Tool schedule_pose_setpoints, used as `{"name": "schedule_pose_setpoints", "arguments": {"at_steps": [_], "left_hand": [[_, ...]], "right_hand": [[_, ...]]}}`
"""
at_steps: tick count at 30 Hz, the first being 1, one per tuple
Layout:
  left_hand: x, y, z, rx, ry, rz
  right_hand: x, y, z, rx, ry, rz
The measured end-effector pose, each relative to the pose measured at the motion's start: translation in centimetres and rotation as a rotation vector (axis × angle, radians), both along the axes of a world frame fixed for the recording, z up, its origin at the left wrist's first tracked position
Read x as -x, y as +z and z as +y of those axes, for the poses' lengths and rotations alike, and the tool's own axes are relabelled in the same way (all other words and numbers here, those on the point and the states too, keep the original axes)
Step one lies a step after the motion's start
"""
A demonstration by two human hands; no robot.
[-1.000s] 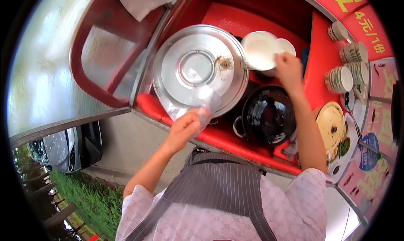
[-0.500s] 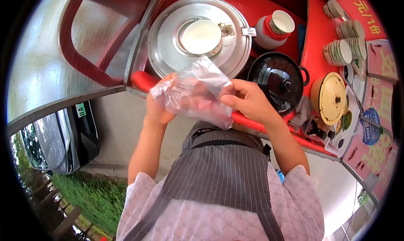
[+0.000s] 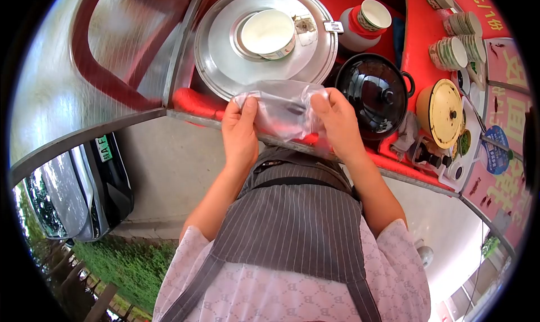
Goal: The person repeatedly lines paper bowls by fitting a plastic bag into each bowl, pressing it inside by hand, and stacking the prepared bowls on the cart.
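Observation:
A clear plastic bag [image 3: 284,111] is stretched between my two hands, just in front of the round metal lid [image 3: 225,52]. My left hand [image 3: 241,132] pinches one side of the bag, thumb pressed on top. On the other side my right hand [image 3: 336,122] grips the bag between thumb and fingers. Beyond the bag, a white paper bowl [image 3: 268,34] stands on the lid's centre. Another patterned paper cup [image 3: 374,15] sits on a red-topped container [image 3: 357,37].
A black lidded pot [image 3: 371,94] is close to the right hand. Farther right are a yellow lidded pot [image 3: 444,113], a grey cloth [image 3: 406,135], small dishes and stacked paper cups [image 3: 448,53]. A metal-framed panel [image 3: 45,85] borders the left side; a car [image 3: 76,187] is beyond.
My right hand has left the bowls and taken hold of the bag. The white bowl now stands on the metal lid. The bag has been drawn out wider between both hands.

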State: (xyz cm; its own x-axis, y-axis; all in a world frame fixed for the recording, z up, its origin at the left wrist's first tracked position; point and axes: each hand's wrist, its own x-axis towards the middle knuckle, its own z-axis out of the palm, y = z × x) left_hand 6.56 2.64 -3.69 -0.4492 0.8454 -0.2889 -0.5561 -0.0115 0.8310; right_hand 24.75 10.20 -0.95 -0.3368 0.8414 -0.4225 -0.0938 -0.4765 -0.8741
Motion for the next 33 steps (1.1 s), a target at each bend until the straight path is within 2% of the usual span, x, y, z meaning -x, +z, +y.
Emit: {"name": "schedule_pose_setpoints", "arguments": {"at_steps": [2,4,6,8,9,10,12,14,15,16,17,18,20,21,22,24,25,26,27,29,30,32,33], "left_hand": [[0.0,0.2,0.2,-0.027,0.036,0.044],[0.2,0.6,0.4,-0.040,0.018,0.134],[0.3,0.2,0.3,-0.031,0.013,0.197],[0.9,-0.6,0.2,-0.024,0.006,0.262],[1.6,-0.9,0.1,0.033,-0.015,0.326],[2.1,-1.0,0.0,0.090,-0.036,0.390],[2.3,-0.2,-0.2,0.140,-0.119,0.469],[2.2,1.8,-0.5,0.195,-0.199,0.544],[2.2,3.0,-0.7,0.234,-0.384,0.851],[2.5,3.2,-0.9,0.263,-0.482,0.993],[2.8,3.4,-1.2,0.280,-0.575,1.137],[3.6,3.6,-1.0,0.288,-0.572,1.136],[5.4,4.2,-0.5,0.462,-0.420,1.385],[6.2,4.0,-0.5,0.240,-0.259,1.549],[6.2,5.1,-0.3,0.239,-0.249,1.548],[6.3,7.9,0.0,0.105,-0.509,1.507],[6.8,7.2,0.1,-0.149,-0.559,1.387],[7.3,6.9,0.4,-0.150,-0.549,1.392],[7.8,6.7,0.9,-0.237,-0.578,1.427],[8.9,7.6,1.6,-0.108,-0.560,1.572],[9.1,8.2,2.3,-0.109,-0.554,1.576],[9.8,8.6,3.8,0.290,-0.312,1.664],[10.5,8.5,4.4,0.289,-0.305,1.666]], "right_hand": [[0.4,-0.4,-1.1,-0.087,-0.040,0.056],[-0.1,0.9,-1.7,0.123,0.082,-0.016],[0.3,1.1,-1.7,0.099,0.062,-0.088],[1.3,2.5,-1.3,-0.127,0.064,-0.366],[1.5,1.7,-1.2,-0.275,0.072,-0.375],[1.6,1.3,-1.0,-0.276,0.073,-0.375],[1.8,1.0,-0.8,-0.832,0.132,-0.616],[2.4,2.0,-0.5,-0.936,0.183,-0.649],[2.8,2.7,-0.4,-1.038,0.229,-0.679],[3.2,3.6,-0.5,-1.033,0.234,-0.675],[3.4,4.7,-0.8,-1.182,0.369,-0.688],[3.7,5.2,-1.1,-1.333,0.505,-0.695],[4.0,4.9,-1.8,-1.342,0.598,-0.744],[4.0,4.8,-1.7,-1.323,0.622,-0.874],[4.1,4.6,-1.4,-1.304,0.644,-1.006],[3.7,3.7,1.6,-1.283,0.485,-1.141],[3.7,4.0,3.1,-1.274,0.457,-1.198],[3.8,4.7,4.1,-1.261,0.430,-1.252],[4.1,5.5,4.6,-1.267,0.430,-1.249],[4.7,7.3,5.7,-1.277,0.519,-0.991],[5.0,8.3,5.9,-1.282,0.518,-0.988],[5.7,10.0,5.9,-1.073,0.879,-0.683],[5.9,10.4,6.7,-1.079,0.879,-0.682]]}}
